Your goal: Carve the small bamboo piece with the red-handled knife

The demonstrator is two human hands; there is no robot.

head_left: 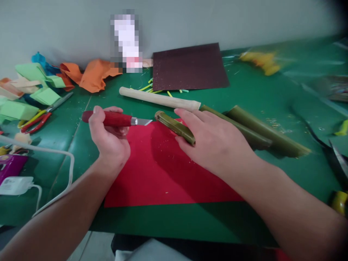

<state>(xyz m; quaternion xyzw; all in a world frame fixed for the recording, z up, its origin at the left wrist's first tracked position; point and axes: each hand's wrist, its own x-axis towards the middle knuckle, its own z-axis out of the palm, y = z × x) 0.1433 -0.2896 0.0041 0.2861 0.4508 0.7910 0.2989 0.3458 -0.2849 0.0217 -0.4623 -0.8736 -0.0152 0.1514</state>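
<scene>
My left hand (110,134) is closed around the red handle of a carving knife (116,119), its slanted blade pointing right. Across a small gap from the blade tip lies a short green piece of bamboo (174,125), with a cut showing along its side. The fingers of my right hand (209,132) grip this piece at its right end, over a red sheet (144,177). Two longer green bamboo lengths (268,127) rest beyond my right hand, partly hidden by it. A pale wooden stick (157,98) lies just behind the bamboo piece.
Scissors (36,121) and folded green and orange papers (94,76) lie at the left, near a white cable (72,163) and plug. A dark brown sheet (190,69) rests at the back over thin yellow-green strips. Another blade (338,159) is at the right edge.
</scene>
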